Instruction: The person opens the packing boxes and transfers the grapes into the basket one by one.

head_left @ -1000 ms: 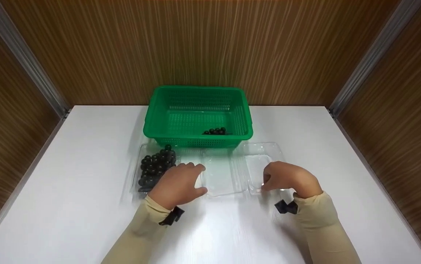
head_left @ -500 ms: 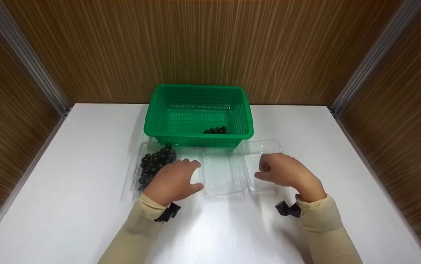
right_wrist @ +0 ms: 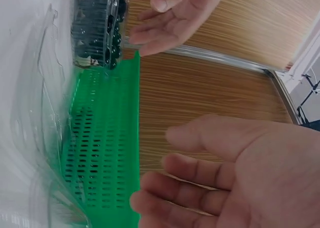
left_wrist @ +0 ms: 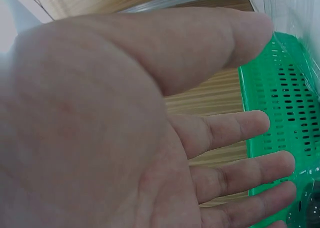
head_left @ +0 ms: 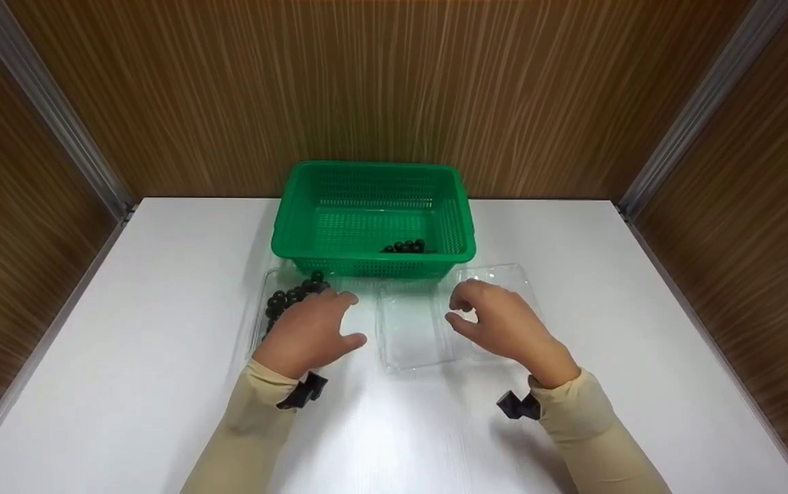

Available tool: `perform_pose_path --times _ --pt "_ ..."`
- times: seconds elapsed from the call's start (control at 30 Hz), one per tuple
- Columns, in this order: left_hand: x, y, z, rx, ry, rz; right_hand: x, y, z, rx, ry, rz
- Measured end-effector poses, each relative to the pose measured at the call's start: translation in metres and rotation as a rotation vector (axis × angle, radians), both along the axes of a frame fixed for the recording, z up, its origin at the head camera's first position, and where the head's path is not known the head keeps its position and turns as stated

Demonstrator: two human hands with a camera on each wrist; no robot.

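Observation:
My left hand (head_left: 306, 335), fingers spread and holding nothing, hovers over a clear plastic box (head_left: 256, 329) of dark grapes (head_left: 286, 299) and hides part of them. The left wrist view shows its bare palm (left_wrist: 80, 118), thumb apart from the fingers. To the right, my right hand (head_left: 503, 321) is raised over an opened clear plastic clamshell (head_left: 411, 329), with fingers loosely bent and thumb apart. Nothing lies between them in the right wrist view, where the hand (right_wrist: 215, 178) is beside the green basket (right_wrist: 100, 153). That view also shows the grape-filled box (right_wrist: 95, 26) side-on.
Behind the plastic boxes stands the green perforated basket (head_left: 373, 256), with a small bunch of dark grapes (head_left: 405, 246) at its near right. The white table (head_left: 640, 343) is enclosed by wood-grain panels (head_left: 380, 82) at the back and sides.
My right hand has lifted from the right part of the clear clamshell and moved left, its fingers parting from the thumb. My left hand has drifted slightly left over the grapes.

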State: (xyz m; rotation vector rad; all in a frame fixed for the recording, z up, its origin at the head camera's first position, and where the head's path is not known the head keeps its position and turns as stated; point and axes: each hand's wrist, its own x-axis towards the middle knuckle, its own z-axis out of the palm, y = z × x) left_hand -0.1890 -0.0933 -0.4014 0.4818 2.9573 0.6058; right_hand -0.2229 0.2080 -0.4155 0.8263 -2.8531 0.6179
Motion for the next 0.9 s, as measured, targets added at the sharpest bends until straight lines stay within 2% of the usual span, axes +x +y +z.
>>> perform_pose_path --times 0.13,0.33,0.63,0.73,0.9 --pt "-0.002 -0.002 0.0 -0.011 -0.005 0.028 0.001 -0.003 -0.004 -0.016 0.05 0.011" --pt "-0.003 -0.008 0.001 -0.026 0.043 0.081 0.0 -0.004 -0.006 -0.005 0.044 0.012" --pt "-0.007 -0.017 -0.003 -0.038 0.057 0.154 0.0 -0.005 -0.006 0.006 0.054 0.021" --pt "-0.009 -0.021 -0.001 -0.041 0.017 0.173 0.0 -0.005 -0.007 0.002 0.05 0.023" --pt "-0.01 -0.027 0.001 -0.022 -0.115 0.18 0.001 -0.006 -0.006 0.009 0.03 0.025"
